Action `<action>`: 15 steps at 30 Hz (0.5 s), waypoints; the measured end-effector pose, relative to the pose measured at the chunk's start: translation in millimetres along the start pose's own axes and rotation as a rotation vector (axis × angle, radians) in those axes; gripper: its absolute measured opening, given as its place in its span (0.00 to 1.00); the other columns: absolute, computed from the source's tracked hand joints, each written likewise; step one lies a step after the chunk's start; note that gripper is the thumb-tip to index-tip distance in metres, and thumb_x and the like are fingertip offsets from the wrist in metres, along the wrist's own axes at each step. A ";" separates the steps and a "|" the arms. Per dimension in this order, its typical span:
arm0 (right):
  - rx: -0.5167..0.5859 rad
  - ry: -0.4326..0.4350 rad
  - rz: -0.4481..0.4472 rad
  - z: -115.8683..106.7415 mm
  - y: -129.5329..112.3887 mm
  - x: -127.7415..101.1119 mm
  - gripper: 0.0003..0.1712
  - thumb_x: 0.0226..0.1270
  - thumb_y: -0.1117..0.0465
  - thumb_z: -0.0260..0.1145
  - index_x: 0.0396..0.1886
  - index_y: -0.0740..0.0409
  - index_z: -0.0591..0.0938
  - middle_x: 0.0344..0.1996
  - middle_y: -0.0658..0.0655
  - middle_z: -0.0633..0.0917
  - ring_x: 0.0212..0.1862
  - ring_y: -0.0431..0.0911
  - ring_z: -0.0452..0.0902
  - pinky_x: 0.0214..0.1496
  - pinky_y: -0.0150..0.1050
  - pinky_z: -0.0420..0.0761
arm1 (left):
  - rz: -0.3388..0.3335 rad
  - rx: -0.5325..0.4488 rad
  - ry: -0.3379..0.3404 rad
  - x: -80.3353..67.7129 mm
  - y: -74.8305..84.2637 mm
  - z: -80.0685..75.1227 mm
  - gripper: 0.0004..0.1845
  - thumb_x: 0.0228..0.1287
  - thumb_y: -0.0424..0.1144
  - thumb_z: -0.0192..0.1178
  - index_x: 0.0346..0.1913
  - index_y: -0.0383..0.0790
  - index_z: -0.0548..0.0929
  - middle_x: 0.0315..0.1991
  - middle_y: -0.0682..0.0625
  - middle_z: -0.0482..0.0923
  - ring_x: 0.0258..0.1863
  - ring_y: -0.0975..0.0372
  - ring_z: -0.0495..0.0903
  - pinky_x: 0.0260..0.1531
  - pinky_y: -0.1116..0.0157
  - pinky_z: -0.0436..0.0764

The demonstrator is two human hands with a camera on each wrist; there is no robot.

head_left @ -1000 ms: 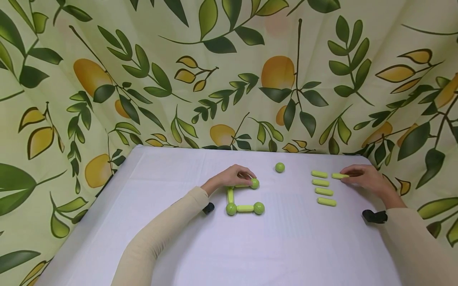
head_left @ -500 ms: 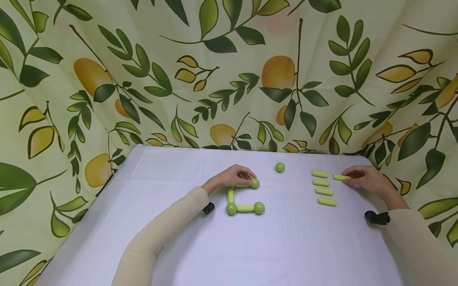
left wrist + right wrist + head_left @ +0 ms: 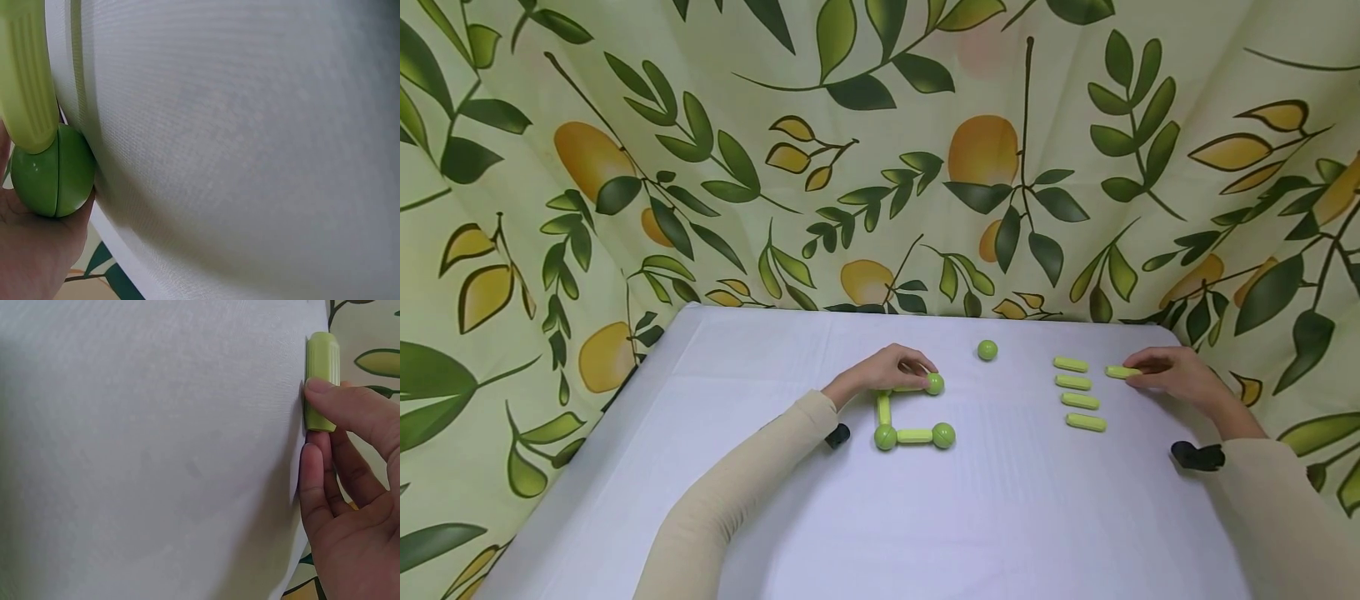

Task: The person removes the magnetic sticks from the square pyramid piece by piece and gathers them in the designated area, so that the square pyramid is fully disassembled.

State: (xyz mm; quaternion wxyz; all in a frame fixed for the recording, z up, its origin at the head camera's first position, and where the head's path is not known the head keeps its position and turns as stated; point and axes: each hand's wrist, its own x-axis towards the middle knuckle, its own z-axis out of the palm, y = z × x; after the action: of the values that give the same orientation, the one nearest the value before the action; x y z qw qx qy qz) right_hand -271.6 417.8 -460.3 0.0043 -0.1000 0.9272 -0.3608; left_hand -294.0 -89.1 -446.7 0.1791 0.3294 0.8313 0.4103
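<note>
A frame of light green rods and green balls lies left of the table's middle, shaped like a C. Its left rod (image 3: pixel 883 410) and bottom rod (image 3: pixel 914 436) meet at a corner ball (image 3: pixel 885 437). My left hand (image 3: pixel 891 367) holds the frame's top side, covering part of it, with the end ball (image 3: pixel 934 384) just past the fingertips. Close up, the left wrist view has a green ball (image 3: pixel 53 175) against the hand, joined to a ribbed rod (image 3: pixel 28 75). Over at the right, my right hand (image 3: pixel 1168 371) pinches one loose rod (image 3: pixel 322 356) between thumb and fingers.
Several loose rods (image 3: pixel 1080 402) lie in a column left of the right hand. A single ball (image 3: pixel 987 350) sits near the back of the white-covered table (image 3: pixel 1000 517). Behind rises a leaf-patterned curtain (image 3: pixel 910 208).
My right hand has drawn the pinched rod a little to the right, away from the column of rods. The left hand and the frame have stayed in place.
</note>
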 end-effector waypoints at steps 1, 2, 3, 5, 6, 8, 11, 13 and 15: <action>0.002 -0.004 0.001 -0.7 -0.4 -0.1 0.16 0.61 0.68 0.75 0.48 0.69 0.86 0.45 0.65 0.84 0.38 0.35 0.77 0.37 0.28 0.80 | -0.002 0.002 0.000 0.0 0.1 -0.1 0.13 0.69 0.33 0.68 0.54 0.35 0.86 0.45 0.48 0.85 0.46 0.63 0.82 0.51 0.69 0.78; 0.007 -0.009 0.003 -1.6 -0.9 -0.2 0.16 0.61 0.67 0.75 0.49 0.69 0.86 0.45 0.65 0.84 0.38 0.36 0.77 0.37 0.28 0.80 | -0.003 0.002 0.000 0.0 0.2 -0.3 0.13 0.69 0.33 0.68 0.54 0.35 0.86 0.45 0.48 0.86 0.46 0.63 0.82 0.52 0.69 0.78; 0.010 -0.016 0.006 -2.6 -1.6 -0.3 0.17 0.62 0.67 0.76 0.49 0.69 0.86 0.46 0.65 0.84 0.38 0.35 0.77 0.37 0.28 0.80 | -0.007 0.002 0.000 0.0 0.5 -0.5 0.13 0.69 0.33 0.68 0.54 0.35 0.86 0.45 0.48 0.86 0.46 0.63 0.82 0.51 0.69 0.78; -0.005 -0.023 0.011 -5.5 -2.8 -1.1 0.19 0.61 0.64 0.77 0.50 0.69 0.85 0.47 0.65 0.84 0.39 0.35 0.77 0.38 0.27 0.79 | -0.009 0.003 0.001 -0.4 0.6 -1.1 0.14 0.68 0.33 0.68 0.55 0.35 0.86 0.44 0.48 0.86 0.46 0.63 0.82 0.51 0.69 0.78; -0.010 -0.028 0.013 -7.4 -3.4 -1.6 0.21 0.62 0.63 0.77 0.51 0.69 0.85 0.47 0.65 0.84 0.39 0.34 0.77 0.38 0.27 0.79 | -0.010 0.002 0.004 -0.9 0.5 -1.5 0.14 0.68 0.33 0.68 0.55 0.35 0.86 0.44 0.48 0.86 0.46 0.63 0.82 0.51 0.69 0.78; -0.018 -0.031 0.016 -11.7 -5.4 -3.3 0.23 0.63 0.61 0.77 0.53 0.69 0.84 0.48 0.67 0.84 0.40 0.33 0.77 0.39 0.26 0.78 | -0.010 -0.006 0.008 -2.3 1.3 -2.6 0.15 0.67 0.32 0.69 0.55 0.33 0.85 0.44 0.47 0.86 0.46 0.63 0.83 0.51 0.69 0.78; -0.028 -0.011 0.016 -17.8 -8.8 -6.2 0.25 0.66 0.58 0.75 0.56 0.70 0.82 0.49 0.68 0.83 0.40 0.29 0.76 0.38 0.24 0.76 | -0.012 -0.017 0.016 -5.7 1.7 -5.0 0.17 0.66 0.31 0.70 0.55 0.31 0.84 0.45 0.45 0.86 0.46 0.62 0.83 0.51 0.68 0.79; -0.010 0.010 0.009 -20.4 -12.6 -8.0 0.25 0.67 0.57 0.74 0.57 0.70 0.81 0.50 0.69 0.83 0.40 0.28 0.76 0.38 0.23 0.76 | -0.025 -0.026 0.019 -8.2 1.6 -6.6 0.18 0.65 0.31 0.71 0.56 0.31 0.84 0.45 0.45 0.85 0.45 0.61 0.83 0.50 0.68 0.79; 0.013 0.036 -0.002 -20.9 -17.5 -8.8 0.25 0.68 0.57 0.74 0.57 0.70 0.81 0.49 0.69 0.84 0.40 0.27 0.77 0.39 0.22 0.76 | -0.039 -0.025 0.021 -10.9 0.0 -8.5 0.18 0.63 0.31 0.72 0.55 0.31 0.84 0.45 0.46 0.85 0.44 0.62 0.83 0.49 0.68 0.80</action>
State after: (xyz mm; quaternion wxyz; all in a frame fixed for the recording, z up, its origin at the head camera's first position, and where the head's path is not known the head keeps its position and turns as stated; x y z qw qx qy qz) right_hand -261.5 420.8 -433.7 -0.0120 -0.0945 0.9248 -0.3684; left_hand -291.0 -101.4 -441.3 0.1825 0.3065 0.8342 0.4206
